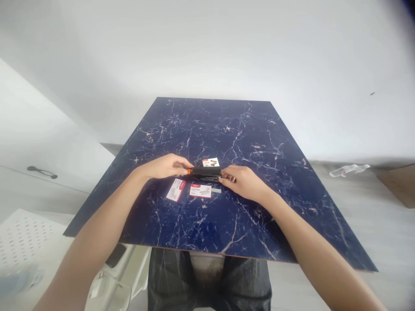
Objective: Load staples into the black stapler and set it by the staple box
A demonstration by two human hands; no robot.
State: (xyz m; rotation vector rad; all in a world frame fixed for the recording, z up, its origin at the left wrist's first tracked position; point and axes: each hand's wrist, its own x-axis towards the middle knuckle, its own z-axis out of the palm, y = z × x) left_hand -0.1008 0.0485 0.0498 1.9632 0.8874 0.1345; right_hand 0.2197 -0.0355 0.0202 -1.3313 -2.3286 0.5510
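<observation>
A black stapler-like object (pixel 206 171) lies across the blue marbled table (pixel 223 220), between my two hands. My left hand (pixel 171 166) pinches its left end, where a small orange part (pixel 188 171) shows. At the right end, the closed fingers of my right hand (pixel 238 178) grip it. Just behind it is a white and red box (pixel 210 162). In front lie a second white and red box (pixel 200 191) with a pale strip (pixel 216 190) at its right, and a tilted third box (pixel 175 190) to the left.
A white wall stands behind the table. At the lower left are a white perforated surface (pixel 26 237) and a dark phone-like item (pixel 116 255). On the right, a clear plastic wrapper (pixel 349 170) and a brown cardboard box (pixel 400 185) lie beyond the table edge.
</observation>
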